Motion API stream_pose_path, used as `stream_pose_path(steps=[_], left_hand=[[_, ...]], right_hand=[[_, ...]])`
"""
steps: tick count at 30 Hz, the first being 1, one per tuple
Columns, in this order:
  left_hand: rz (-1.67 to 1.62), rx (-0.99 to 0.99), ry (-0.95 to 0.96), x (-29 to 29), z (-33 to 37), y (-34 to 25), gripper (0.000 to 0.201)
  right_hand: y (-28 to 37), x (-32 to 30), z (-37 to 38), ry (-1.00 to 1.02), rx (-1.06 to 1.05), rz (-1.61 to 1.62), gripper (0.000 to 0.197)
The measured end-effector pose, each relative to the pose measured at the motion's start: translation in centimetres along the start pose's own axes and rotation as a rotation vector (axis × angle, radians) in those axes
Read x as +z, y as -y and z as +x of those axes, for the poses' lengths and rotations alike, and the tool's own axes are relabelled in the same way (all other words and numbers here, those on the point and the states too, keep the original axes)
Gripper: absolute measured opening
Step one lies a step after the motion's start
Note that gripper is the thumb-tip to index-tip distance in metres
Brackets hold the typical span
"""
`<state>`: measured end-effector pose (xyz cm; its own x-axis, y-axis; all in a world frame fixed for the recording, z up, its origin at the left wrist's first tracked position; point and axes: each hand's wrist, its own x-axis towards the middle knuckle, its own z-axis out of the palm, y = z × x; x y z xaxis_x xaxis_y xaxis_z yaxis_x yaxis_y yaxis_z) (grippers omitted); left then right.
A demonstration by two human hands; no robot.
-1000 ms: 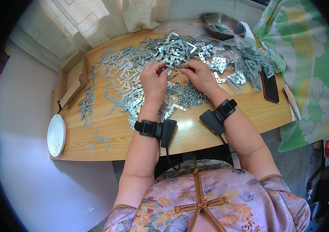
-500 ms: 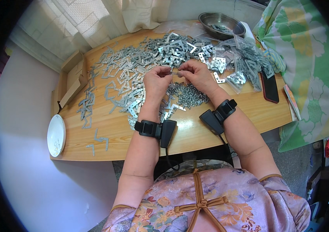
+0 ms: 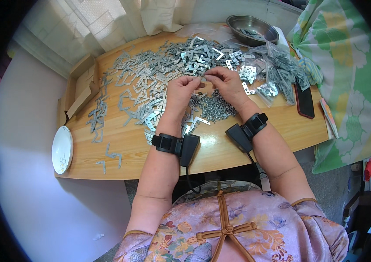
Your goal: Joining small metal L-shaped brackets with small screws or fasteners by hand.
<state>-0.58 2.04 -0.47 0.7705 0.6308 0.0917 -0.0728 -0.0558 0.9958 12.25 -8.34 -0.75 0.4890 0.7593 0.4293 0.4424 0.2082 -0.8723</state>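
Note:
My left hand (image 3: 180, 94) and my right hand (image 3: 230, 88) meet above the middle of the table, thumbs and forefingers pinched together. A small greyish piece (image 3: 203, 80) shows between their fingertips, too small to name. Right below my hands lies a heap of small metal screws (image 3: 215, 107). A wide pile of flat metal corner brackets (image 3: 150, 81) spreads behind and to the left of my left hand. Beyond my right hand lie shiny multi-hole plates (image 3: 248, 73) and an L-shaped bracket (image 3: 247, 89).
Clear plastic bags of metal parts (image 3: 283, 72) lie at the right, beside a dark phone (image 3: 304, 101). A steel bowl (image 3: 234, 27) stands at the back. On the left are an open cardboard box (image 3: 90, 94), a white plate (image 3: 62, 150) at the edge, and a few loose brackets (image 3: 113, 154).
My left hand has shifted slightly to the right, and its fingertips are closer to those of my right hand. My right hand has turned a little, still pinching.

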Motion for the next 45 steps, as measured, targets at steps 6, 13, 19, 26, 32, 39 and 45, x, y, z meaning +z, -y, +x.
stream_pose_path(steps=[6, 13, 19, 26, 32, 39, 45], left_hand=[[-0.24, -0.101, -0.054, 0.3, -0.4, -0.6, 0.019], [-0.354, -0.126, -0.12, 0.4, -0.4, -0.4, 0.02], [-0.359, -0.098, -0.142, 0.5, -0.3, -0.2, 0.02], [-0.354, -0.086, -0.133, 0.6, -0.4, -0.3, 0.019], [-0.359, -0.077, -0.106, 0.7, -0.6, -0.5, 0.018], [-0.372, -0.062, -0.098, 0.8, -0.6, -0.7, 0.015], [-0.353, -0.053, -0.069, 0.6, -0.6, -0.5, 0.017]], right_hand=[[0.1, -0.3, 0.1, -0.066, -0.107, -0.06, 0.009], [0.1, -0.3, 0.0, -0.041, -0.103, -0.114, 0.009], [0.5, -0.2, 0.0, -0.085, -0.27, -0.296, 0.009], [1.0, 0.0, -0.1, -0.115, -0.389, -0.392, 0.008], [1.0, 0.0, -0.1, -0.121, -0.405, -0.403, 0.01], [1.1, 0.0, 0.0, -0.121, -0.41, -0.418, 0.012], [1.1, 0.0, 0.0, -0.128, -0.415, -0.447, 0.014]])
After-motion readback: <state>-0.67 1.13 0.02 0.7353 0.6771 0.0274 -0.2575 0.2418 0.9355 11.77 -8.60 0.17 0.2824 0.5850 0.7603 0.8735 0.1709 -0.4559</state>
